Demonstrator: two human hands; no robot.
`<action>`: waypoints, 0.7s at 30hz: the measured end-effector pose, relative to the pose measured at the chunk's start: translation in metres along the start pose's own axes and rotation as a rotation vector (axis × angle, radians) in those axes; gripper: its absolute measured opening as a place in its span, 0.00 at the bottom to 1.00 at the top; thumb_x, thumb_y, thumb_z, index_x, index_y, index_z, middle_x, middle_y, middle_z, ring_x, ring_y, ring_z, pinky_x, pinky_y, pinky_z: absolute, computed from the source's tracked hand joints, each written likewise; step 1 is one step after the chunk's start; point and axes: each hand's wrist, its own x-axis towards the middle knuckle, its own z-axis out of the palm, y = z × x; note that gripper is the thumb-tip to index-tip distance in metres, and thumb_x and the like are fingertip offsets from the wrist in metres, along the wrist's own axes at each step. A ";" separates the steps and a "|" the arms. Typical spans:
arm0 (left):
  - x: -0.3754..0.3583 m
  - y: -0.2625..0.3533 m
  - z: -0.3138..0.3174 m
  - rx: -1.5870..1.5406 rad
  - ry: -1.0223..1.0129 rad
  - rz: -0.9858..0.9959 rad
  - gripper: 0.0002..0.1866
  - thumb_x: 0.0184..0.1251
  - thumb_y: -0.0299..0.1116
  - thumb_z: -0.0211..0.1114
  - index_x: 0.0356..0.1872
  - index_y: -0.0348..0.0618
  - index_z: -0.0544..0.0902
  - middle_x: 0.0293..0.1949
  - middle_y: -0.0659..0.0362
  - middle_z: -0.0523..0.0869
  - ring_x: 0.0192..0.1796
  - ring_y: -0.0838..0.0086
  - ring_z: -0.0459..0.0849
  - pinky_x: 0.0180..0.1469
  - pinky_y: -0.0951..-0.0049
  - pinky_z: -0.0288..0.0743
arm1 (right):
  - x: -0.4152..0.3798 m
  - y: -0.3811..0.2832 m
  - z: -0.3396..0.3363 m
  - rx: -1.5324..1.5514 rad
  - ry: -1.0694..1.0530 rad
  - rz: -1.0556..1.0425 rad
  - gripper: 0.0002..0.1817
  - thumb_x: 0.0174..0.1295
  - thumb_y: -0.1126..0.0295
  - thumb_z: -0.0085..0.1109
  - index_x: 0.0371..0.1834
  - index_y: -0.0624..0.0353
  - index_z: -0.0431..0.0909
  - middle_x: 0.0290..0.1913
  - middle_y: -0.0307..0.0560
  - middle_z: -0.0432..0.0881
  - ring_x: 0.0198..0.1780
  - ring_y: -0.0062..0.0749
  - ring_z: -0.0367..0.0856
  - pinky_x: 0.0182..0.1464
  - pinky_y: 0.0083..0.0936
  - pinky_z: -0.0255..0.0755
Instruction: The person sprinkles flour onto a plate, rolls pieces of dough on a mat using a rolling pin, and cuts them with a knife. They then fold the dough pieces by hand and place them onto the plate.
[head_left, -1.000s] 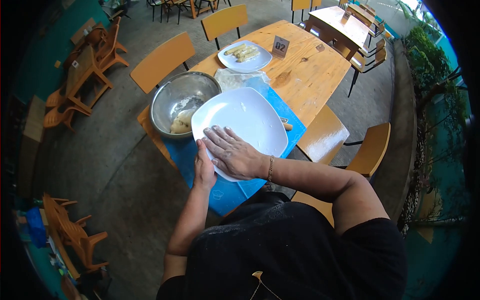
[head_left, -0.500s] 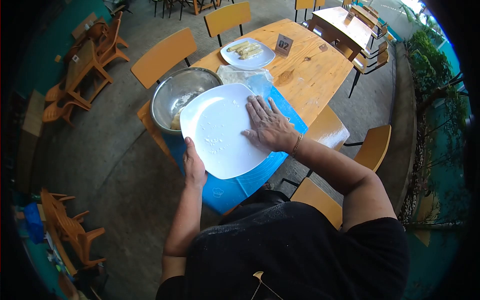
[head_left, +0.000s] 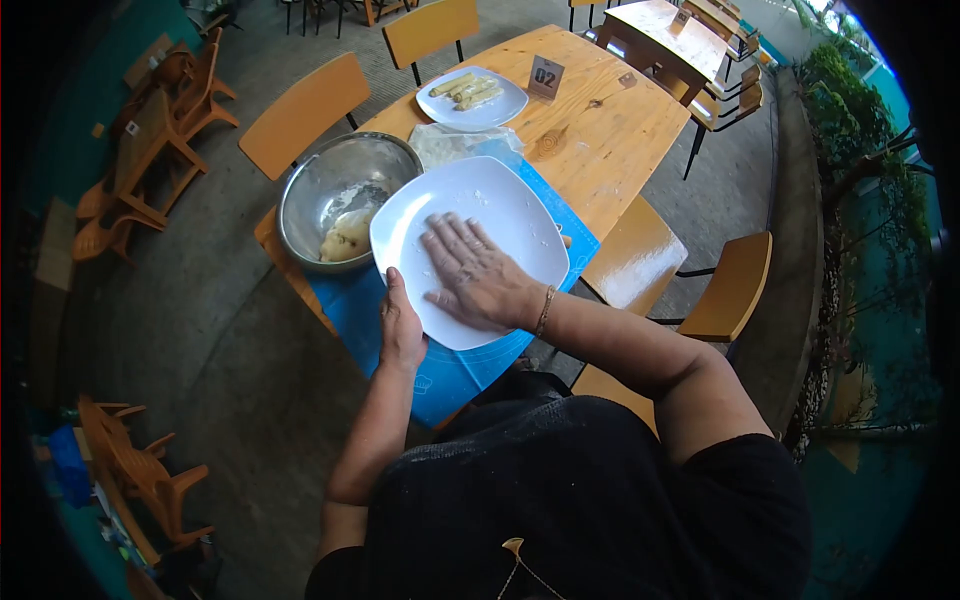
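Observation:
A white squarish plate (head_left: 525, 220) is held over a blue mat (head_left: 385, 375), tilted somewhat toward me. My left hand (head_left: 401, 325) grips its near left rim, thumb on top and the other fingers mostly hidden. Flat on the plate's middle lies my right hand (head_left: 478, 282), fingers stretched out and dusted with white. A few white crumbs show near the plate's right and far sides. Just left of the plate stands a steel mixing bowl (head_left: 297, 205) holding a pale lump of dough (head_left: 347, 236).
Farther back on the wooden table (head_left: 600, 130) are a second white plate (head_left: 446, 115) with several pale rolled pieces (head_left: 467, 92), a clear plastic sheet (head_left: 445, 146) and a number card (head_left: 545, 77). Chairs (head_left: 305, 112) stand along both sides.
My right hand has slid from the plate's right side leftward to its middle. The crumbs seen there before no longer show. More of the dough in the bowl is visible.

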 end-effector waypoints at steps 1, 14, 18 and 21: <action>0.000 -0.003 0.000 0.004 0.003 -0.011 0.35 0.82 0.56 0.40 0.70 0.30 0.63 0.64 0.46 0.75 0.64 0.62 0.77 0.64 0.66 0.74 | -0.003 -0.009 0.003 0.086 -0.019 -0.083 0.40 0.73 0.47 0.42 0.76 0.68 0.53 0.78 0.68 0.52 0.80 0.60 0.48 0.80 0.49 0.41; 0.009 0.019 -0.005 -0.024 0.021 0.032 0.18 0.70 0.25 0.62 0.59 0.30 0.76 0.54 0.51 0.83 0.54 0.69 0.83 0.59 0.68 0.76 | -0.039 0.073 -0.043 0.150 0.367 0.399 0.24 0.63 0.65 0.65 0.58 0.69 0.76 0.60 0.64 0.76 0.62 0.51 0.77 0.64 0.41 0.70; 0.018 0.001 0.029 -0.008 -0.156 -0.042 0.16 0.72 0.29 0.62 0.58 0.35 0.78 0.52 0.54 0.84 0.50 0.73 0.83 0.54 0.72 0.76 | -0.051 0.130 -0.059 1.261 0.238 0.795 0.16 0.68 0.67 0.61 0.51 0.70 0.78 0.37 0.42 0.84 0.36 0.25 0.83 0.41 0.22 0.78; 0.033 -0.004 0.053 0.089 -0.360 -0.166 0.20 0.77 0.40 0.59 0.60 0.35 0.76 0.50 0.53 0.84 0.49 0.74 0.85 0.51 0.72 0.82 | -0.078 0.187 -0.062 1.402 0.300 0.876 0.12 0.68 0.69 0.61 0.48 0.67 0.80 0.38 0.39 0.84 0.35 0.20 0.81 0.40 0.17 0.76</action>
